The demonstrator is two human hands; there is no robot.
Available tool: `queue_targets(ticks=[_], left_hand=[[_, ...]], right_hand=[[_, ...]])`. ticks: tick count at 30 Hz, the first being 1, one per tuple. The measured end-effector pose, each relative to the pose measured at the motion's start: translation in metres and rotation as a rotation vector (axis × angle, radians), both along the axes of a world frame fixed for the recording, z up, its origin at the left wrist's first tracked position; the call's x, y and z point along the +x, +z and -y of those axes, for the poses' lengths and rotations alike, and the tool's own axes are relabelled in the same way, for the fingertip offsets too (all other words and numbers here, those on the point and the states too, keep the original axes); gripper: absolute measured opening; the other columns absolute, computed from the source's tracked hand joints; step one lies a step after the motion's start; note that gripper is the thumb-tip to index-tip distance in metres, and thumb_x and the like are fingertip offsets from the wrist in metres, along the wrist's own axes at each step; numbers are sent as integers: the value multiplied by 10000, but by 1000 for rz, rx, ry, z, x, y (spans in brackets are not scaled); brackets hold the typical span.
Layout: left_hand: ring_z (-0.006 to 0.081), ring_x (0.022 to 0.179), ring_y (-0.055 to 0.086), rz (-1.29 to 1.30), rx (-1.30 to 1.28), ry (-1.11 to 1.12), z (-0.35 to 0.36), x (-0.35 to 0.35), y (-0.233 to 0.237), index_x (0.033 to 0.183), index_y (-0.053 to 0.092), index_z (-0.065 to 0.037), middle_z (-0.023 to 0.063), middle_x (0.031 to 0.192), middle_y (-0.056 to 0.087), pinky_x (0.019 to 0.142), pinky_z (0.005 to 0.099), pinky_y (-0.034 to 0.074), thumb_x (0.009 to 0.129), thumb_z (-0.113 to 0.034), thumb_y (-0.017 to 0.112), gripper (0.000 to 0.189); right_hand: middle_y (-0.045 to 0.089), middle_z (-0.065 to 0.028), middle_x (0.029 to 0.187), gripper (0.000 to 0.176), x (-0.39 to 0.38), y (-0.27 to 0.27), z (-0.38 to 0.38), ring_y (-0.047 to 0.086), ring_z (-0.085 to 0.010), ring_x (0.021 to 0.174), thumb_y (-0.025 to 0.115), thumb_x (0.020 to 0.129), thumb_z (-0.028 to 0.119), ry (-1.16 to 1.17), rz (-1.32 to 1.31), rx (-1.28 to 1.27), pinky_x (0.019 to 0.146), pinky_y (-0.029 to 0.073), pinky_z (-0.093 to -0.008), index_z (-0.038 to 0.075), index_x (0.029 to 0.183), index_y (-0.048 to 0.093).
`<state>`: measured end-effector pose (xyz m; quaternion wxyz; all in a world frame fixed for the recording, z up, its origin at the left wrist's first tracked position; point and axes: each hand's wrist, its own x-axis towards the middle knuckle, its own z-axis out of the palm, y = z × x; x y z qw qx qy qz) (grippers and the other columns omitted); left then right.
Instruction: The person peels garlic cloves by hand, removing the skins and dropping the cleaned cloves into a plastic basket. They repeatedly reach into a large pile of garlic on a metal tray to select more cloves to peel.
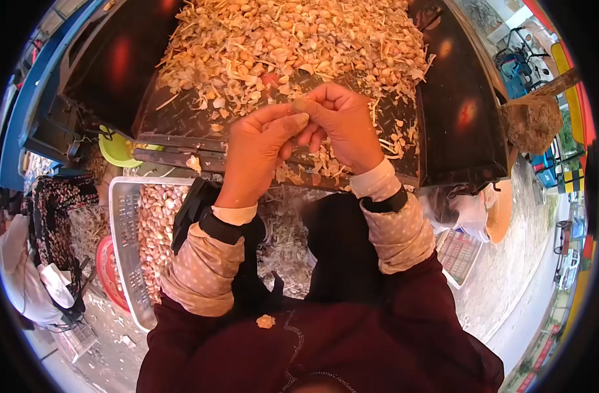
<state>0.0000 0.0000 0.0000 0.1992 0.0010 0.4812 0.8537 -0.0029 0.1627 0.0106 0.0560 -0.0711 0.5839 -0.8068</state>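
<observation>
My left hand [261,141] and my right hand [344,121] meet over the near edge of a dark metal table [188,121]. Thumbs and fingers of both are pinched together at the tips. Anything between them is too small or too hidden to make out. Just beyond my fingers lies a broad pile of garlic cloves and dry skins [293,39]. Loose bits of skin [397,141] lie beside my right hand. Below and left of my left hand, garlic cloves [158,229] fill part of a white plastic crate [124,226].
Dark raised side panels [460,98] flank the table. A green bowl [117,149] and a red basin [109,272] are at the left, near another person [24,275]. At the right are a crate [458,255], a wooden block [534,123] and parked vehicles.
</observation>
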Motion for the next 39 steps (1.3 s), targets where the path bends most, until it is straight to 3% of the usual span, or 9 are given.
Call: queue_targets(ticks=[9, 19, 22, 25, 28, 32, 35, 37, 39], left_hand=[[6, 537, 446, -413, -374, 179, 0, 12, 0, 921, 670, 32, -28, 671, 589, 465, 172, 319, 875, -81, 655, 123], [73, 537, 498, 217, 181, 59, 8, 5, -15, 967, 584, -54, 10, 734, 579, 426, 198, 341, 941, -176, 551, 129], [90, 570, 518, 283, 350, -29, 10, 9, -27, 983, 570, -61, 27, 771, 589, 427, 186, 343, 961, -220, 533, 165], [99, 601, 530, 284, 428, 4, 10, 12, -17, 986, 567, -58, 27, 786, 585, 431, 175, 346, 975, -243, 525, 190], [99, 623, 534, 307, 422, 32, 13, 10, -21, 1015, 571, -42, 30, 808, 584, 425, 169, 342, 971, -208, 535, 175], [88, 614, 528, 289, 407, 47, 18, 10, -6, 1081, 580, -18, 53, 841, 588, 401, 162, 326, 927, -89, 584, 169], [94, 572, 502, 317, 417, 72, 24, 9, -7, 1141, 535, -13, 92, 876, 583, 367, 169, 330, 917, -42, 584, 231], [90, 566, 494, 314, 386, 68, 23, 9, -7, 1134, 542, -15, 85, 868, 584, 367, 170, 322, 918, -49, 586, 223], [86, 559, 487, 312, 349, 64, 24, 10, -8, 1128, 550, -17, 79, 860, 585, 368, 171, 313, 919, -57, 588, 215]], right_hand=[[649, -108, 749, 147, 13, 4, 1, 655, -153, 570, 607, 929, 106, -28, -14, -56, 447, 515, -222, -25, 933, 543], [635, -78, 708, 82, 20, 15, 16, 645, -141, 563, 599, 900, 56, -153, -60, 34, 468, 510, -236, -19, 914, 568], [630, -57, 774, 71, 14, 8, 28, 583, -116, 610, 621, 895, 42, -74, -769, 903, 558, 465, -216, -28, 884, 617], [603, -70, 764, 30, 16, 20, 27, 631, -135, 655, 652, 852, 56, 7, -381, 594, 565, 474, -285, 32, 862, 637], [618, -41, 792, 34, 4, 13, 16, 634, -129, 723, 651, 849, 50, 12, -706, 884, 588, 467, -272, 19, 838, 643], [640, -47, 800, 53, 1, 12, 1, 648, -168, 721, 653, 839, 58, -57, -527, 617, 583, 469, -280, 20, 875, 649], [667, -88, 792, 104, -18, 4, -22, 662, -230, 753, 664, 815, 94, -89, -155, 729, 609, 488, -327, 51, 908, 679], [679, -118, 781, 155, -35, -4, -30, 662, -292, 733, 663, 801, 123, 157, -604, 1590, 623, 500, -383, 87, 946, 704], [689, -136, 805, 173, -64, -14, -25, 667, -306, 732, 674, 789, 166, 194, -461, 1439, 657, 512, -413, 102, 943, 719]])
